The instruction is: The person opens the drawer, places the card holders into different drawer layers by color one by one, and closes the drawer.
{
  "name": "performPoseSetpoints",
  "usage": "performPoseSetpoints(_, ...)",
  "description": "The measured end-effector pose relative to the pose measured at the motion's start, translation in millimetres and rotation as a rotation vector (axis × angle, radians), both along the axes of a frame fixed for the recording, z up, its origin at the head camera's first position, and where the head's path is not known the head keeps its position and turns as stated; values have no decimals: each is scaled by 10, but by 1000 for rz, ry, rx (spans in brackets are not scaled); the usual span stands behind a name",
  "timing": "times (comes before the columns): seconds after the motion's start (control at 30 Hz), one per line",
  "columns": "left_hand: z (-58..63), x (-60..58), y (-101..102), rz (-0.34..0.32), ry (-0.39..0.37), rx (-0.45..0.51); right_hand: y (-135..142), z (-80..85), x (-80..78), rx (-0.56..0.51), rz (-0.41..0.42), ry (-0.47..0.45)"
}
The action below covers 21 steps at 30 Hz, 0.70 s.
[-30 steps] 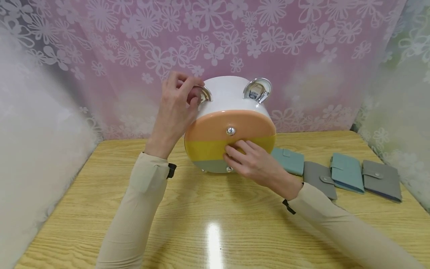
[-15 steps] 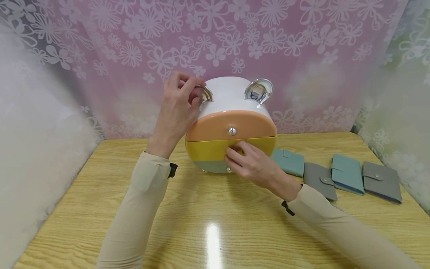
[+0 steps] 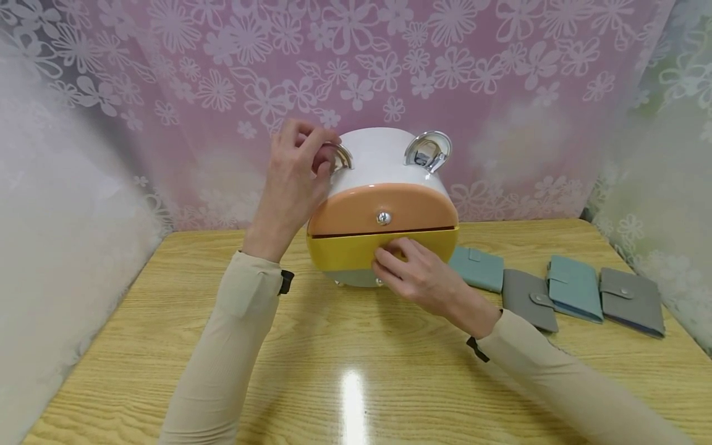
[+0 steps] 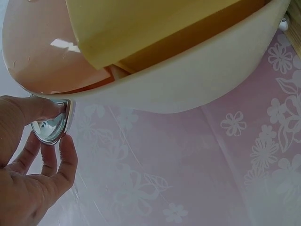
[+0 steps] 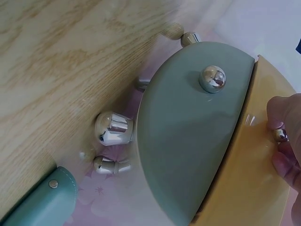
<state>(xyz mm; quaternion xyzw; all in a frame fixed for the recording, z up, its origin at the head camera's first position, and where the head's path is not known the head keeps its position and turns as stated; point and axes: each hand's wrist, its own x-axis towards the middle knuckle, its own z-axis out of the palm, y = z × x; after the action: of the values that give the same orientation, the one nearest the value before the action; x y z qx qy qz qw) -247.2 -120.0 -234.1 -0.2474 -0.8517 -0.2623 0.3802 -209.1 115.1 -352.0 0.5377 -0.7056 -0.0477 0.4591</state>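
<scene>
A rounded white storage box [image 3: 381,148] with silver ears stands at the back of the table. Its front has an orange drawer [image 3: 345,213], a yellow drawer [image 3: 345,252] and a grey-green drawer [image 5: 188,127], each with a silver knob where visible. The yellow drawer is pulled partly out, with a dark gap along its top. My right hand [image 3: 414,272] pinches the yellow drawer's silver knob [image 5: 281,135] between thumb and fingers. My left hand [image 3: 295,176] grips the box's left silver ear [image 4: 51,125], thumb on one face and fingers on the other. The drawer's contents are hidden.
Right of the box lie two teal wallets [image 3: 575,287] and two grey wallets [image 3: 633,300] with snap straps. The wooden table [image 3: 311,371] meets a pink flowered curtain [image 3: 345,68] close behind the box. Small silver feet [image 5: 113,127] support the box.
The yellow drawer has slid outward from flush, opening a gap beneath the orange drawer. My right hand has moved slightly toward me with its knob. My left hand keeps hold of the ear.
</scene>
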Motion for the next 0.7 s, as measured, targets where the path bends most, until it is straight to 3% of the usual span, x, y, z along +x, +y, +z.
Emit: performPoseSetpoints(0.7,0,1,0,9,-7,-13,-8,-43,21,-46,59,25)
